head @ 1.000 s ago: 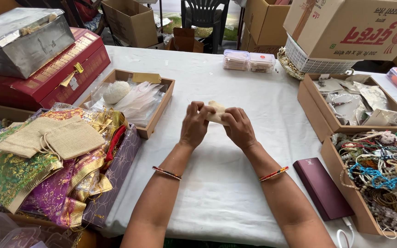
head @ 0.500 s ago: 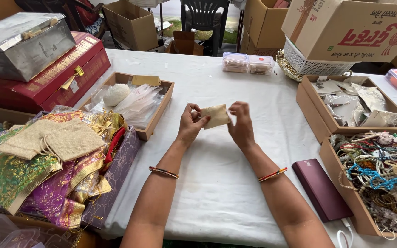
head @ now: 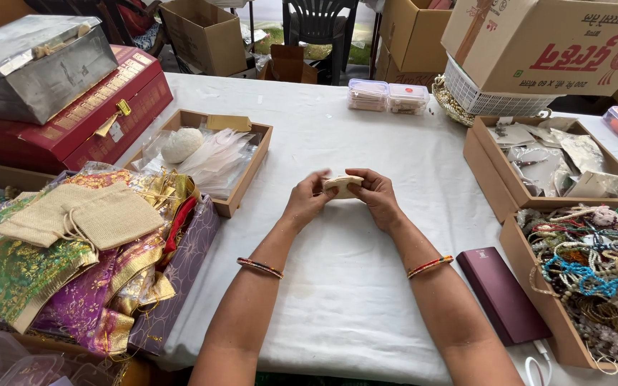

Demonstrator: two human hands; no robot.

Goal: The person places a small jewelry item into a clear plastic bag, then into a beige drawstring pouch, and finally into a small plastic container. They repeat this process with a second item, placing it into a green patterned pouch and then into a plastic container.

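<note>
Lowered since before, small beige pouch (head: pixel 342 186), bunched between both hands (head: pixel 345 196).

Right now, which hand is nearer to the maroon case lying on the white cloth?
Right. The right hand sits up and to the left of the maroon case, apart from it. The left hand is farther left. Both hold a small beige pouch.

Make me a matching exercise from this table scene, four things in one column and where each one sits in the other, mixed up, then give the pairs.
Things:
1. small beige cloth pouch
2. flat maroon case
3. grey metal box
4. two clear plastic tubs

Places:
A. far edge of the white tablecloth
B. on the red chest
C. between the left hand and right hand
D. beside the right forearm

Pairs: 1-C, 2-D, 3-B, 4-A
</note>
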